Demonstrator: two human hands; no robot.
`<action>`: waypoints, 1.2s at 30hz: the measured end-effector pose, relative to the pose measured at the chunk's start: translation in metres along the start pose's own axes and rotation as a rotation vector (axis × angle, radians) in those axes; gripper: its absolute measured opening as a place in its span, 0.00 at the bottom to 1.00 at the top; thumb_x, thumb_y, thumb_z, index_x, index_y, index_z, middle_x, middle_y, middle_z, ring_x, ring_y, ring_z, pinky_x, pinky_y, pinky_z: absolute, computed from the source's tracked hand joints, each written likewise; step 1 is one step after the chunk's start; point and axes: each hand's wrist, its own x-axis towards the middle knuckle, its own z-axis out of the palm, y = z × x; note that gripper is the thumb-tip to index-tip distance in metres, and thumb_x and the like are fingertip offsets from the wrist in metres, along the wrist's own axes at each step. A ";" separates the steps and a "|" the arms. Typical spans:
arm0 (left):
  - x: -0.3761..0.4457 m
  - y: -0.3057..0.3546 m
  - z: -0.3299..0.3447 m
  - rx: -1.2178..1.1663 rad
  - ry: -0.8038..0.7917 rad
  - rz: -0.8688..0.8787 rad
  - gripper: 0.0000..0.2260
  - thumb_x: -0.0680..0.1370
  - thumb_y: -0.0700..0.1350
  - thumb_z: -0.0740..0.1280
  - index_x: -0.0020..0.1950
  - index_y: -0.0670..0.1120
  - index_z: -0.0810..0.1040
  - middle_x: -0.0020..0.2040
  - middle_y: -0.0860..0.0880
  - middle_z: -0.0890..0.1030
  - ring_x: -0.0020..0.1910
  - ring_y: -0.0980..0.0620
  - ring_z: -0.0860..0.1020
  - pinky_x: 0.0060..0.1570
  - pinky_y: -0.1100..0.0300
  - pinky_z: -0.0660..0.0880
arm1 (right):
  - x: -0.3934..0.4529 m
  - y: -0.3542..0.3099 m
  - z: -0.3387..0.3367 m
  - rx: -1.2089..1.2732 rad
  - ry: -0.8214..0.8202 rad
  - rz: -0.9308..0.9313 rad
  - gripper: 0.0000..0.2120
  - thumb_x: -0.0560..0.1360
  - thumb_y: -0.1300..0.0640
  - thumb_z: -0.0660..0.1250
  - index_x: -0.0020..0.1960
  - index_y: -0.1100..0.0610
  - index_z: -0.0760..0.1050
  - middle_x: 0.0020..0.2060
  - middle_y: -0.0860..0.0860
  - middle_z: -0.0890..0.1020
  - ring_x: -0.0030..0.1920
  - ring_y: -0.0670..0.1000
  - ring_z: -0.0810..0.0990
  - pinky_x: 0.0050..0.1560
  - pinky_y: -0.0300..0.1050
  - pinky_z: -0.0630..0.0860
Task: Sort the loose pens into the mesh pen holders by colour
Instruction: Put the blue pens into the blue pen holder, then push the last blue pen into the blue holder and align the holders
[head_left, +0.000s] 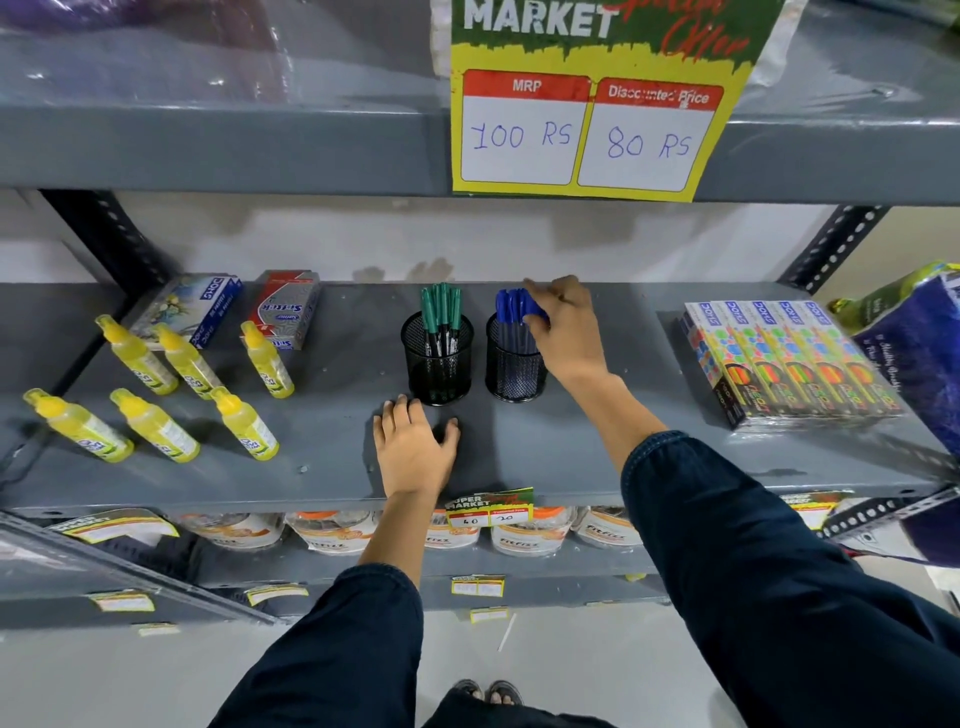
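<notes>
Two black mesh pen holders stand side by side on the grey shelf (332, 447). The left holder (438, 371) contains several green-capped pens (440, 310). The right holder (514, 371) contains several blue-capped pens (511, 306). My right hand (566, 332) reaches over the right holder, its fingers closed around the tops of the blue pens. My left hand (413, 447) lies flat on the shelf just in front of the left holder, fingers spread, holding nothing. No loose pens show on the shelf.
Several yellow bottles (156, 395) stand at the left, with two boxes (234, 312) behind them. Colourful packs (779, 358) lie at the right beside a blue bag (919, 353). A price sign (587, 104) hangs from the shelf above. Jars (332, 530) fill the shelf below.
</notes>
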 end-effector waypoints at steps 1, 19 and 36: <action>0.000 0.000 0.000 -0.002 0.004 0.001 0.27 0.76 0.55 0.60 0.69 0.38 0.65 0.71 0.39 0.68 0.72 0.41 0.62 0.73 0.46 0.55 | 0.001 0.001 -0.002 -0.007 0.025 -0.018 0.19 0.77 0.63 0.62 0.68 0.57 0.69 0.59 0.60 0.73 0.60 0.60 0.69 0.63 0.47 0.69; 0.071 0.039 -0.078 -0.554 -0.165 -0.115 0.54 0.61 0.49 0.80 0.75 0.42 0.46 0.78 0.43 0.50 0.76 0.44 0.52 0.72 0.50 0.57 | -0.052 0.016 0.012 0.221 -0.142 0.215 0.21 0.71 0.56 0.72 0.60 0.58 0.70 0.71 0.59 0.66 0.67 0.59 0.69 0.59 0.48 0.71; 0.014 0.028 -0.095 -0.530 0.000 -0.074 0.31 0.60 0.47 0.80 0.60 0.43 0.72 0.57 0.40 0.77 0.56 0.41 0.76 0.56 0.46 0.75 | -0.107 0.003 -0.002 0.261 0.012 0.212 0.12 0.69 0.57 0.74 0.49 0.58 0.75 0.45 0.54 0.81 0.38 0.48 0.73 0.40 0.41 0.70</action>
